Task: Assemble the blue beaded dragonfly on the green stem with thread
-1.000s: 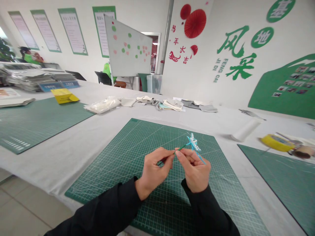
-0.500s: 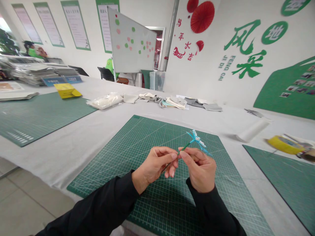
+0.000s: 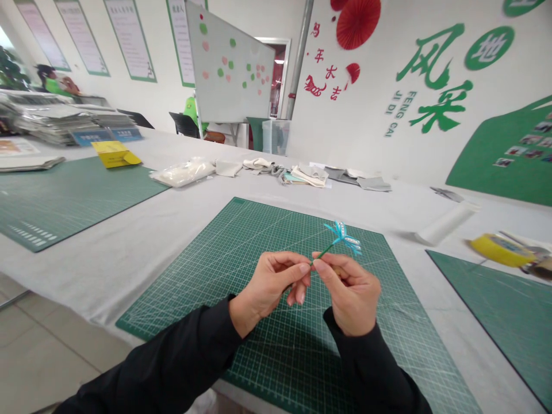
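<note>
Pinches the green stem (image 3: 326, 251) closed between thumb and fingertips of the right hand (image 3: 356, 296), and grips it lower down between thumb and forefinger of the left hand (image 3: 268, 286). Carries the blue bloom (image 3: 341, 233), dotted with white, just beyond the right fingertips, angled upward. Tilts both hands inward, close together, above the green cutting mat (image 3: 215, 270).

White walls (image 3: 340, 138) throughout. On the right one I note red paper fans (image 3: 357, 24) and large green lettering (image 3: 431, 57). At the far left, four green-edged posters (image 3: 129, 37) hang in a row, the last partly behind a whiteboard (image 3: 215, 103). Beside it: a doorway (image 3: 279, 86) and a vertical pipe (image 3: 298, 57). Black chair (image 3: 183, 123) beyond a long, pale-clothed table (image 3: 116, 230). Floor (image 3: 64, 339): light tiles. Brightness enters far left, above a plant (image 3: 11, 69).
</note>
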Tool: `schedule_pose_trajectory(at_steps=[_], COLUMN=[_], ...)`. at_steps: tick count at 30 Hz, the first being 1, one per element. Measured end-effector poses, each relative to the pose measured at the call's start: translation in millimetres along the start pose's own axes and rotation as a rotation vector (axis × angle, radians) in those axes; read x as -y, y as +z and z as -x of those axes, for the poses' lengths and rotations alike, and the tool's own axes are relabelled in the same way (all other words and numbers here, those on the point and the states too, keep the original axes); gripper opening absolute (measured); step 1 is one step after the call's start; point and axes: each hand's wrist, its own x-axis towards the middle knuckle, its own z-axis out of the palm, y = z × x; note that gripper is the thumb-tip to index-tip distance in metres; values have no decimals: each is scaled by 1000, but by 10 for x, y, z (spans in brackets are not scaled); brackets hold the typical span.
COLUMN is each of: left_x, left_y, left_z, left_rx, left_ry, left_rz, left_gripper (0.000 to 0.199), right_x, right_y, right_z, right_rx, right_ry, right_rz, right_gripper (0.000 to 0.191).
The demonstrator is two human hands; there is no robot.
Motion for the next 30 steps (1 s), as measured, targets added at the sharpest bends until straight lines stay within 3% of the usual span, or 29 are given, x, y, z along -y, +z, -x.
schedule_pose_trajectory(at_steps=[15,30], left_x=[-8,-20], left_y=[45,94], left_z=[7,54], left_rx=[-83,-160], left_ry=[165,341], left_rz=[-258,-539], left_gripper=[21,12], right_x=[7,-2], right_y=[-1,16], right_z=[22,28], right_rx=[-27,-30], right_ry=[28,29], right_rz=[104,76], right_gripper=[9,9])
